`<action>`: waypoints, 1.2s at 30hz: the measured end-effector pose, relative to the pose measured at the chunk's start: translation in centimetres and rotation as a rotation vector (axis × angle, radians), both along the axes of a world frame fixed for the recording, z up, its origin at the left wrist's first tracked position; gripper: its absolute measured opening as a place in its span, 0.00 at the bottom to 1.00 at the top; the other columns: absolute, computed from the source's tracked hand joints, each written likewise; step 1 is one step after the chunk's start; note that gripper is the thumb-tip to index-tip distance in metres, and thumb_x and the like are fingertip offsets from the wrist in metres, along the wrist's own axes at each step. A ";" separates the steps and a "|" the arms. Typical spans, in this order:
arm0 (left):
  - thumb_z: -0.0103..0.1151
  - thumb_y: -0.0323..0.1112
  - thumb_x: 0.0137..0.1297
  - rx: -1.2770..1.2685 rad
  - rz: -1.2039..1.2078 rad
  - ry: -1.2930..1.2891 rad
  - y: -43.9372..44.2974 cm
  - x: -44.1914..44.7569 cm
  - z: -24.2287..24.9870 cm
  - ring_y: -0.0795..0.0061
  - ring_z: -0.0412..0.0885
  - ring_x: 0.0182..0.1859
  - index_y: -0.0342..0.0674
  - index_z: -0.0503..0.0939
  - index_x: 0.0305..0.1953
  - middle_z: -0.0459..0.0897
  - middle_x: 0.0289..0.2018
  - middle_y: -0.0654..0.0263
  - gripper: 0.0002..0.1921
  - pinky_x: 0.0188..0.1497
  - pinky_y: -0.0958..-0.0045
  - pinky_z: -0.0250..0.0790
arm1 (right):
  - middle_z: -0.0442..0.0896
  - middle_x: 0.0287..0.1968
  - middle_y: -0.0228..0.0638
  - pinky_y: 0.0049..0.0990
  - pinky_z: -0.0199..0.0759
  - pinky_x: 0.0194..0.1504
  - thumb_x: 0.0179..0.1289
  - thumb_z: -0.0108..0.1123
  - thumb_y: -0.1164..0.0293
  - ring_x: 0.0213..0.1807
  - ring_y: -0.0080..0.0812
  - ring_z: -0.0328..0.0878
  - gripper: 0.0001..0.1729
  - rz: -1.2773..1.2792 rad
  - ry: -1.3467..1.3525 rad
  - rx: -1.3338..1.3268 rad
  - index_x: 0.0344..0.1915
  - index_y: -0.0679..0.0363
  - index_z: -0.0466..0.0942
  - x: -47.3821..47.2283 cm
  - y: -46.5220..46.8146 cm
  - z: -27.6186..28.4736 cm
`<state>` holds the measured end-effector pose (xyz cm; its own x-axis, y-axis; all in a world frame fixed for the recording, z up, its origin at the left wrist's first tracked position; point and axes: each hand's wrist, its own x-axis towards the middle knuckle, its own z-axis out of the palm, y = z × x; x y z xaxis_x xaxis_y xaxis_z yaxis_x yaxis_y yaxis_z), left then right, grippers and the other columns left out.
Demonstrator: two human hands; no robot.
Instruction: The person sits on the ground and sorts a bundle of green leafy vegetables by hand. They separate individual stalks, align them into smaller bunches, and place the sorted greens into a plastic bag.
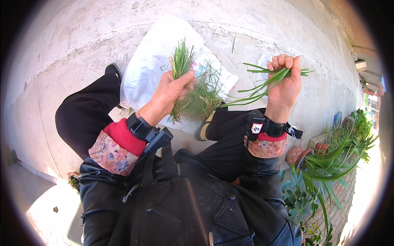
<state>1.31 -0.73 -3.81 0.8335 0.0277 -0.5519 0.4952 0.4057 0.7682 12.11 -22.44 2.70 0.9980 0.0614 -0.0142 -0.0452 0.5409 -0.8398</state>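
Note:
My left hand (170,89) is closed around a thick bundle of green stalks (182,60), their trimmed-looking ends pointing away from me. Some straw-coloured strands show low in that bundle. Off to the right, my right hand (284,77) is raised with its fingers curled over a few long, flat green leaves (261,90), which trail toward the left. A loose heap of thin grass and leaf scraps (204,92) lies beyond my left hand, on a white plastic sack (157,43) spread on the ground. Part of the heap is hidden by my left hand.
Stray leaf bits (233,45) lie on the concrete floor (240,18). A clear plastic bag (264,60) is partly behind my right hand. A patterned flowerpot (297,156) and several leafy plants (332,156) stand at right. My shoes flank the sack.

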 end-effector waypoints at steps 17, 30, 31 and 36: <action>0.58 0.38 0.56 -0.070 -0.091 0.060 -1.2 -0.5 -0.6 0.89 0.55 0.16 0.36 0.75 0.35 0.63 0.16 0.77 0.11 0.16 0.82 0.45 | 0.55 0.14 0.23 0.18 0.46 0.14 0.69 0.37 0.61 0.12 0.17 0.47 0.18 0.253 0.199 0.681 0.25 0.60 0.64 0.0 0.3 -1.0; 0.54 0.40 0.59 -0.123 -0.344 0.157 -1.7 -0.3 -1.5 0.88 0.52 0.15 0.37 0.79 0.36 0.62 0.15 0.78 0.12 0.16 0.81 0.42 | 0.57 0.13 0.22 0.18 0.45 0.12 0.69 0.36 0.58 0.11 0.17 0.47 0.19 0.340 0.330 0.810 0.25 0.58 0.65 -0.2 1.3 -0.5; 0.54 0.40 0.59 -0.130 -0.370 0.167 -1.8 -0.3 -1.5 0.88 0.52 0.15 0.36 0.79 0.36 0.63 0.15 0.78 0.12 0.16 0.81 0.43 | 0.57 0.13 0.22 0.18 0.45 0.12 0.69 0.36 0.58 0.11 0.17 0.47 0.19 0.335 0.328 0.816 0.25 0.58 0.65 -0.1 1.3 -0.6; 0.53 0.39 0.59 -0.233 -0.432 0.180 -1.4 -0.5 -1.5 0.88 0.53 0.15 0.34 0.77 0.36 0.70 0.18 0.73 0.13 0.15 0.81 0.43 | 0.57 0.13 0.23 0.19 0.45 0.12 0.69 0.35 0.59 0.11 0.18 0.48 0.20 0.300 0.324 0.849 0.25 0.59 0.65 0.1 0.6 -0.7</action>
<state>0.83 -2.15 -5.27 0.6326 -0.4387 -0.6382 0.7715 0.2848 0.5689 12.24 -21.79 1.95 0.8945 0.4308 -0.1198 -0.4422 0.8919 -0.0946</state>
